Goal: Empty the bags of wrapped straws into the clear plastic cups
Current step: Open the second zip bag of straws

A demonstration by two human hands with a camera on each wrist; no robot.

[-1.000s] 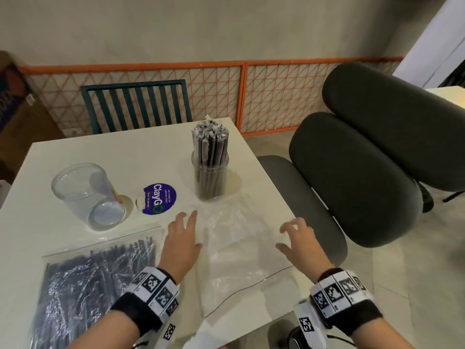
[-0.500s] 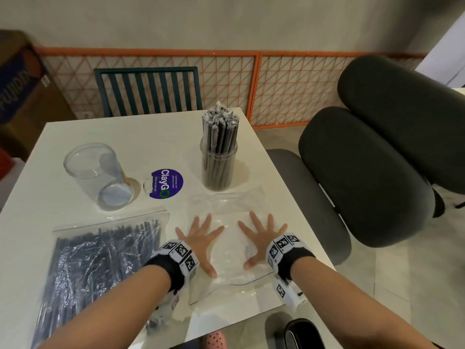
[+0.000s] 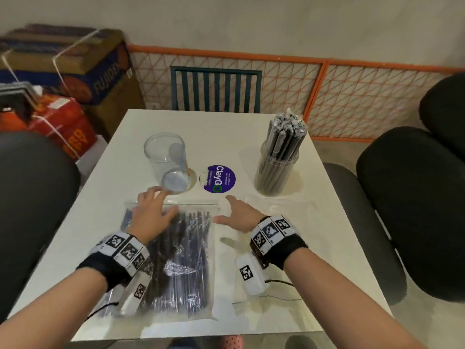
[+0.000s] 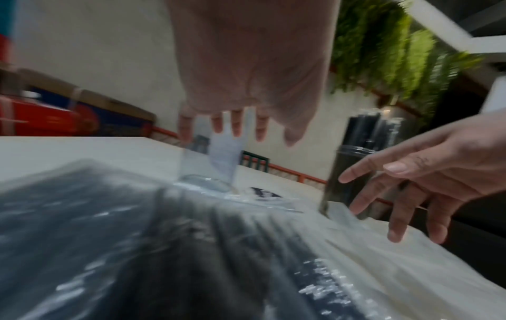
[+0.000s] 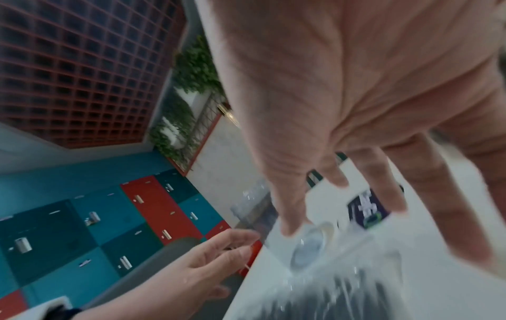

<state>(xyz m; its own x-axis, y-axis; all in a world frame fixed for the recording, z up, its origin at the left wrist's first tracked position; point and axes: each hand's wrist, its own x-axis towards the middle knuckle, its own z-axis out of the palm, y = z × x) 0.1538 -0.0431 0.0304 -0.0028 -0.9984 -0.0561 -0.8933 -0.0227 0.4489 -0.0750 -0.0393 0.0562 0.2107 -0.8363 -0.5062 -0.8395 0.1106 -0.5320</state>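
Two hands hover over our full bag of wrapped straws [image 3: 181, 250] on the table [image 3: 314, 238]: our left hand [image 3: 151, 215] and right hand [image 3: 241, 215], fingers spread wide, holding nothing. Beyond stand an empty cup [image 3: 167, 162] and a straw-filled cup [image 3: 276, 170].

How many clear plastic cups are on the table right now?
2. An empty cup stands far left, just beyond the left hand. A cup full of wrapped straws stands far right, past the purple sticker. None seem hidden.
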